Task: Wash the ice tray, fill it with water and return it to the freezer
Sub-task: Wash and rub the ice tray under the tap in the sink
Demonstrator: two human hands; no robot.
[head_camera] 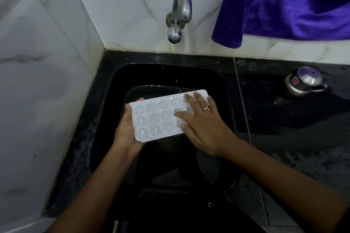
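A white plastic ice tray (pixel 155 117) with rounded cups is held level over the black sink (pixel 217 89). My left hand (pixel 126 132) grips its left end from below, with the thumb over the edge. My right hand (pixel 202 125), wearing a ring, lies flat on the tray's right half with straight fingers spread across the cups. The chrome tap (pixel 180 13) sticks out of the tiled wall above the sink; no water runs from it.
A dark dish (pixel 151 89) lies in the sink under the tray. A small steel pot with a lid (pixel 305 81) stands on the wet black counter at right. A purple cloth (pixel 284 4) hangs at the upper right. White tiled walls close the left and back.
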